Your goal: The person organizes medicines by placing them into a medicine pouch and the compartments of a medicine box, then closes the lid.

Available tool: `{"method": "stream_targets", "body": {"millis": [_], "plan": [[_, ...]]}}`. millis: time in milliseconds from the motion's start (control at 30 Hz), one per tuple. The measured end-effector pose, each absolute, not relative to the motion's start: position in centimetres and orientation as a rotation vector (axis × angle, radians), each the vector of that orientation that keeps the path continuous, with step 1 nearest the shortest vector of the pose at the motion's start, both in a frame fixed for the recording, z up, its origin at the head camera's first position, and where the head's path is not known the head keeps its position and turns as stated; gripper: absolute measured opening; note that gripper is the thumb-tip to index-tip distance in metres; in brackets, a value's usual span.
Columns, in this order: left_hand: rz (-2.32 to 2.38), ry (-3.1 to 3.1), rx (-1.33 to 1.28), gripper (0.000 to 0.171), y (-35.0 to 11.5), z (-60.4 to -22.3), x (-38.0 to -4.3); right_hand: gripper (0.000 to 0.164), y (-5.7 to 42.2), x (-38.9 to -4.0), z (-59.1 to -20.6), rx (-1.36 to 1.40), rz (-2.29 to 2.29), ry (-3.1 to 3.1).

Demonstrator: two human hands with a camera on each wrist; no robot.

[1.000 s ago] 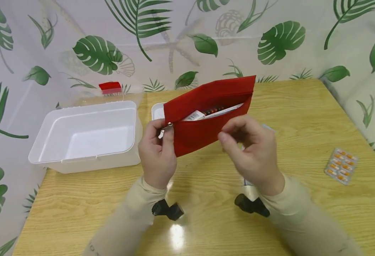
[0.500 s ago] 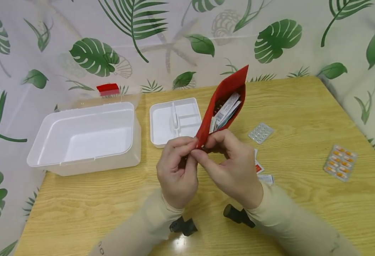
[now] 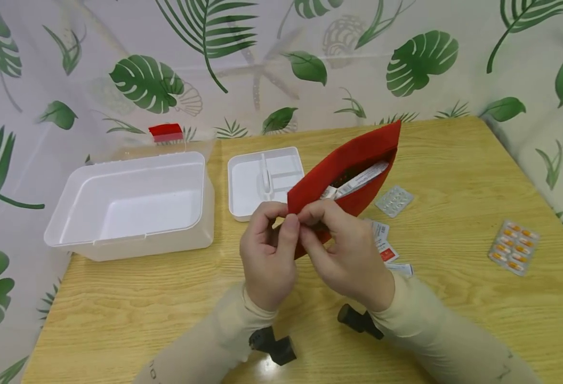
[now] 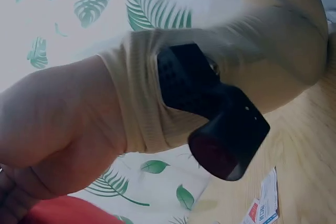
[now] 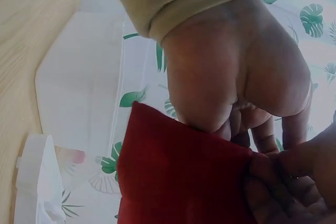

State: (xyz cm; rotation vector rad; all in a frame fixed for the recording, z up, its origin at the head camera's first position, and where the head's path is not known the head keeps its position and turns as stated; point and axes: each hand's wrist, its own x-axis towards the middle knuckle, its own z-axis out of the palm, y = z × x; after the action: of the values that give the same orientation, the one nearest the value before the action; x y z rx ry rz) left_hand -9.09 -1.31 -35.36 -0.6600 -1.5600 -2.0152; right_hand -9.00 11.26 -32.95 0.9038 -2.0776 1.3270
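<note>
A person's left hand (image 3: 268, 261) and right hand (image 3: 351, 253) pinch one corner of a single red pouch (image 3: 339, 164), held above the wooden table (image 3: 118, 304), its mouth gaping over white packets (image 3: 363, 178). Near the right hand lie small printed packets (image 3: 386, 252), partly hidden, their lettering too small to read. Farther right are two pill packs: one silver pack (image 3: 394, 201) and one capsule pack (image 3: 515, 247) showing ten orange-and-white capsules. Beyond the left hand sit one white tray (image 3: 245, 186) and one white tub (image 3: 128, 218).
</note>
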Motion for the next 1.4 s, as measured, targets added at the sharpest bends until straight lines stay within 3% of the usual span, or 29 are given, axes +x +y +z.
{"method": "stream_targets", "body": {"millis": [200, 467, 1033, 1400], "plan": [[-1.935, -1.529, -0.634, 0.017, -1.2, -35.4, -9.1, 0.025, 11.3, -8.7, -33.0, 0.941, 1.316, -2.129], [-1.642, -1.485, -0.624, 0.021, -1.6, -35.1, -9.5, 0.014, 11.2, -8.4, -32.6, 0.959, 1.404, -1.921], [-1.494, -1.307, -0.374, 0.033, -5.9, -32.5, -12.2, 0.018, 13.6, -9.6, -31.0, 0.756, 1.438, -1.837], [-1.5, -1.2, -0.167, 0.012, -9.5, -30.7, -12.9, 0.022, 15.6, -10.3, -30.0, 0.516, 1.425, -1.787]]}}
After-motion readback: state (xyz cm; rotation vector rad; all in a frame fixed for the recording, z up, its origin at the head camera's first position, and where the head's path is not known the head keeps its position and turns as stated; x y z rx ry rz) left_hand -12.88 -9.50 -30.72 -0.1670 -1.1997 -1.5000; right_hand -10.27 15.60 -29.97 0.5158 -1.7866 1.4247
